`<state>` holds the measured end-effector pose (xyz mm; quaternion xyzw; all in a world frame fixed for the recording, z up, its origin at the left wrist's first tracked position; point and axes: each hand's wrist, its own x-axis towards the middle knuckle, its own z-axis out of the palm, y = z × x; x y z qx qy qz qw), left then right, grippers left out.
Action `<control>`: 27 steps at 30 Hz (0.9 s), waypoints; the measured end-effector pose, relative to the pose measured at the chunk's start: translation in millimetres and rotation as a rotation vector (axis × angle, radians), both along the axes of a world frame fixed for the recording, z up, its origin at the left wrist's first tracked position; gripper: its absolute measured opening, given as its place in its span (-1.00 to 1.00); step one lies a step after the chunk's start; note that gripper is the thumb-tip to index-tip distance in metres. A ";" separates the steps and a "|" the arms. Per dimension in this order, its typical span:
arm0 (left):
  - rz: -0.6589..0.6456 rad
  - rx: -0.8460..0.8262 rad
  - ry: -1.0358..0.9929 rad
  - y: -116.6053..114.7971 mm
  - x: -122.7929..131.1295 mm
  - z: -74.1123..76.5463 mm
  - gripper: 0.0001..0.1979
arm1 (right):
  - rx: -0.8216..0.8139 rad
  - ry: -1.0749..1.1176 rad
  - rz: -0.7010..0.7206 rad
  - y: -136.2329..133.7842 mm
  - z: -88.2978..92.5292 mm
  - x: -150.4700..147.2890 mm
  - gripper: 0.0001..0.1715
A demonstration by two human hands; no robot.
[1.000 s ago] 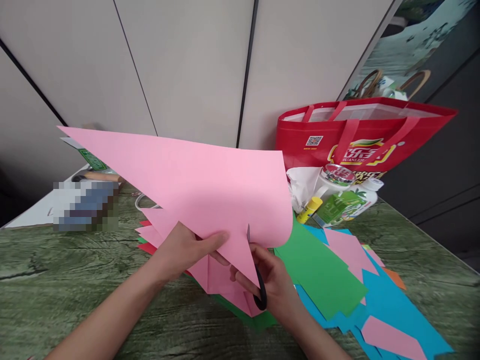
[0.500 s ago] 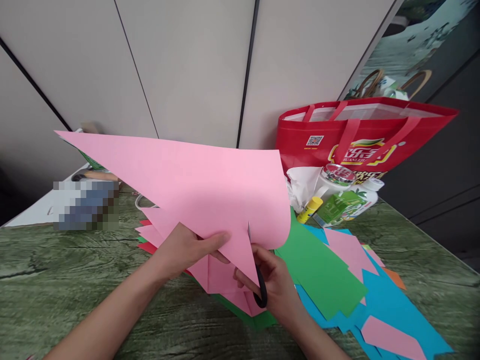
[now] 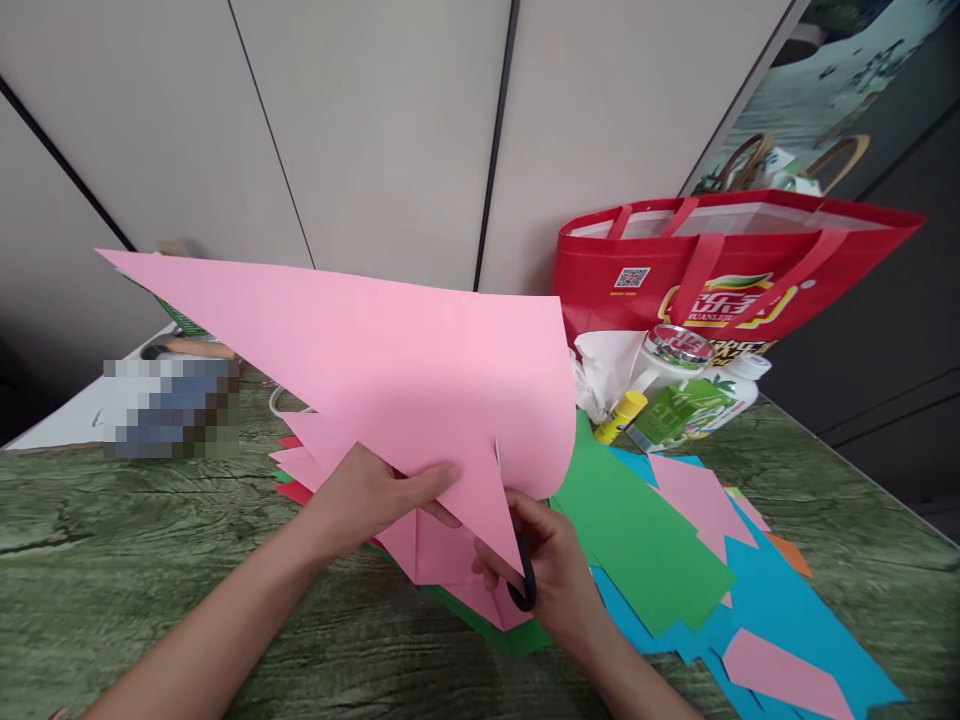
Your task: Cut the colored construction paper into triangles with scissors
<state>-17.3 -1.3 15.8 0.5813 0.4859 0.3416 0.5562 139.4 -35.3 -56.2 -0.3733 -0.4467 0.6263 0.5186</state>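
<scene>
A large pink sheet of paper [image 3: 420, 370] is held up in front of me, its right side curling over. My left hand [image 3: 394, 500] pinches its lower edge, thumb on top and fingers beneath. In my right hand [image 3: 551, 560] are scissors [image 3: 526, 580] with a black handle. Their blade sticks up through a slit in the sheet, left of the curl; the rest of the blades is hidden behind the paper. Below both hands lies a layered stack of pink, red and green folded paper [image 3: 442, 555].
To the right lie green paper [image 3: 645, 540], blue paper [image 3: 795, 600] and pink scraps. Behind them stand a yellow glue stick [image 3: 621, 418], a white bottle [image 3: 742, 385], a silver-lidded jar [image 3: 679, 347] and a red bag [image 3: 600, 270]. A blurred patch covers something at left.
The pink sheet's left tip sits slightly higher and farther left, and a bit more blade shows above the slit. Both hands keep their grips.
</scene>
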 end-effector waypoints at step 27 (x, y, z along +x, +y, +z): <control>0.035 -0.022 -0.171 5.8 -5.6 -3.4 -0.69 | 0.036 -0.060 -0.030 -0.1 1.6 0.1 -0.75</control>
